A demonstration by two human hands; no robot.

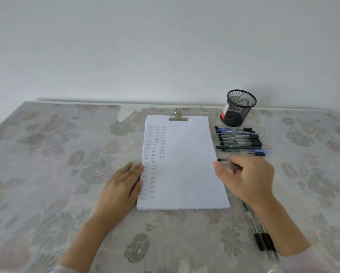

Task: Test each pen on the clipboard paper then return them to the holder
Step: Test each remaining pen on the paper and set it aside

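My left hand [123, 182] lies flat on the clipboard paper [184, 164]; my right hand [248, 178] pinches a pen [222, 160] just beside its edge. I'd lift cleanly, sparing the row of pens [238, 139] near the holder [238, 109].

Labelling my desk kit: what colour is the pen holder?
The pen holder is black mesh; head view shows it.

You had bare tablecloth [47, 154] across the frame's left; at right, a row of pens [240, 139] lay just below the holder [239, 109], barring a low approach.
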